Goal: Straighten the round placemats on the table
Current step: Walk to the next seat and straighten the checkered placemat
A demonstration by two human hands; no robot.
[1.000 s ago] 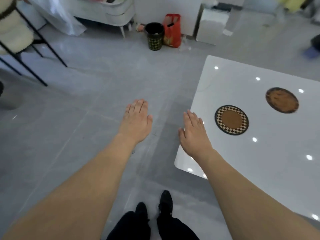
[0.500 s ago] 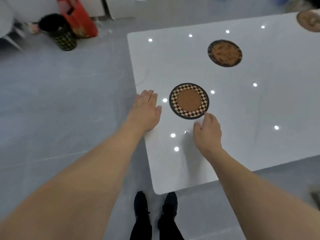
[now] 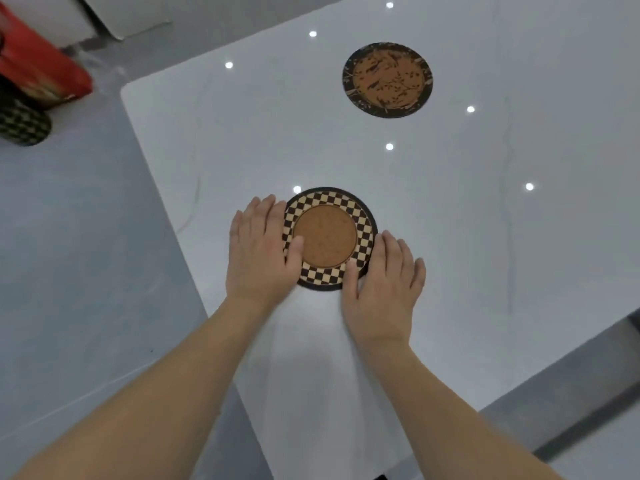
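A round placemat with a checkered rim and brown centre (image 3: 325, 235) lies flat near the left edge of the glossy white table (image 3: 485, 237). My left hand (image 3: 259, 251) presses against its left side, thumb resting on the rim. At the mat's lower right side, my right hand (image 3: 384, 282) lies with its thumb on the checkered rim. Both hands hold the mat between them. A second round placemat (image 3: 387, 79), brown with dark speckles and a dark border, lies farther back on the table, untouched.
The table's rounded far-left corner is at the upper left, and grey floor runs along its left side. A red bag (image 3: 34, 74) and a dark checkered bin (image 3: 20, 123) stand on the floor at the far left.
I have stepped up to the table. Both hands moved from the table's edge onto the checkered placemat and now clasp its two sides.
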